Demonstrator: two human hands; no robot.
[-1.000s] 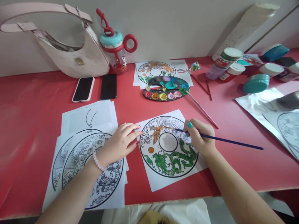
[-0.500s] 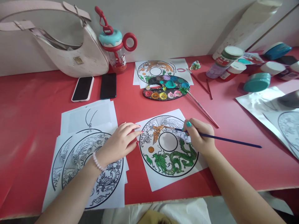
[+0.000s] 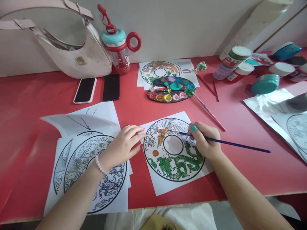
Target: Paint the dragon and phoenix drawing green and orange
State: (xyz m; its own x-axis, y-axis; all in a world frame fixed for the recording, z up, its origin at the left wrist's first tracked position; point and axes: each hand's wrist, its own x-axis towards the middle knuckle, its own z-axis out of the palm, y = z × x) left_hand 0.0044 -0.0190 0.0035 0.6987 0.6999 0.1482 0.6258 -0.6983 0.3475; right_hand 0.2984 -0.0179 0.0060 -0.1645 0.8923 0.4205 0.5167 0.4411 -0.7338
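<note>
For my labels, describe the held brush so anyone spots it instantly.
On the red table, find the sheet with the large green dragon. The right hand holds the brush over it. Unlike the reddish brushes lying beyond, its handle is dark blue.

The single head-worn view looks forward and down from above the near edge of the red tabletop, the left hand and right hand close below, the pale wall beyond.

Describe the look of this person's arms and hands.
The left hand has red nails and a wrist bracelet of pale pink beads. The right hand shows a turquoise thumbnail and no bracelet. No sleeves show.
</note>
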